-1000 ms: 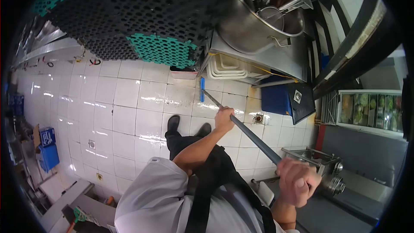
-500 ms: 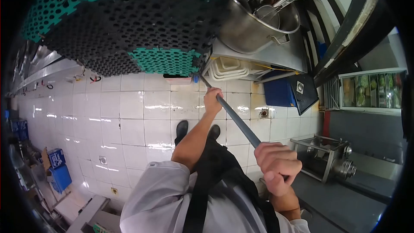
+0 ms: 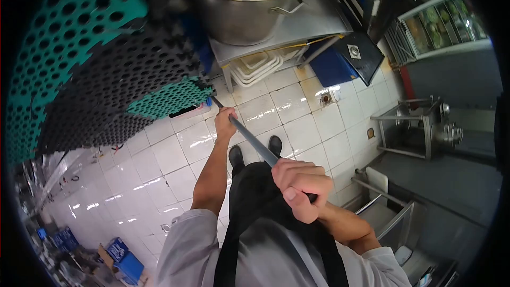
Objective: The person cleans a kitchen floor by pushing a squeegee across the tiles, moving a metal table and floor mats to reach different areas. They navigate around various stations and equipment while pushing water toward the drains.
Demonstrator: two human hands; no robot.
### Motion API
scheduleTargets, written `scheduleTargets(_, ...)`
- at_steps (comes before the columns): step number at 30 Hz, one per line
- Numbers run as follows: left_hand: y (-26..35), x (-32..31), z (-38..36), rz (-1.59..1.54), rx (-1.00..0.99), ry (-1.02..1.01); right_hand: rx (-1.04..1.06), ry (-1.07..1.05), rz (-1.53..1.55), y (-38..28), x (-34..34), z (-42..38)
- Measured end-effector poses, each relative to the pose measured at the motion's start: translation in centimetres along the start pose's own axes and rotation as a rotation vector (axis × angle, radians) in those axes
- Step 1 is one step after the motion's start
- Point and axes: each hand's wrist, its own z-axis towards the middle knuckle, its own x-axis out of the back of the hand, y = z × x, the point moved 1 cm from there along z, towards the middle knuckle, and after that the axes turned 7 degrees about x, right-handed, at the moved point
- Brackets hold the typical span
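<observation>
A long grey pole (image 3: 254, 141) slants away from my body toward the tiled floor. My right hand (image 3: 303, 187) is closed round its near end, in front of my apron. Farther down the shaft, my left hand (image 3: 226, 121) wraps round it with the arm stretched out. The pole's far end goes out of sight by the edge of the hanging perforated mats (image 3: 114, 79), black and green, so what is fixed to it is hidden. A small blue piece shows near that end.
A steel table (image 3: 313, 18) bears a large pot (image 3: 241, 21) full of utensils, with white trays (image 3: 257, 69) beneath. Beside it stands a blue bin (image 3: 332, 66). A steel machine (image 3: 425, 127) is at right, blue boxes (image 3: 127, 266) at lower left. The tiled floor (image 3: 297, 101) looks wet.
My view has turned, so the mats, pot and table sit farther left and tilted. Both hands keep their grip on the pole and appear farther left in view.
</observation>
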Motion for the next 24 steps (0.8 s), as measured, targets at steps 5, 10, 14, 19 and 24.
scheduleTargets(5, 0.1, -1.6, -1.1, 0.017, -0.058, -0.145, -0.032, 0.087, -0.022, -1.0, 1.7, -2.5)
scheduleTargets(10, 0.6, -3.2, 1.9, 0.265, -0.230, -0.437, -0.030, 0.337, -0.047, -0.2, 3.4, -4.3)
scheduleTargets(14, -1.3, -3.0, 7.9, 0.467, -0.248, -0.518, -0.038, 0.470, -0.098, 5.9, 2.9, -6.7)
scheduleTargets(19, -5.7, -3.6, 10.2, 0.632, -0.240, -0.608, -0.118, 0.513, -0.113, 9.7, -0.2, -9.2)
scheduleTargets(24, -7.4, -5.2, 9.6, 0.761, -0.223, -0.799, -0.191, 0.713, -0.139, 9.4, -1.4, -11.6)
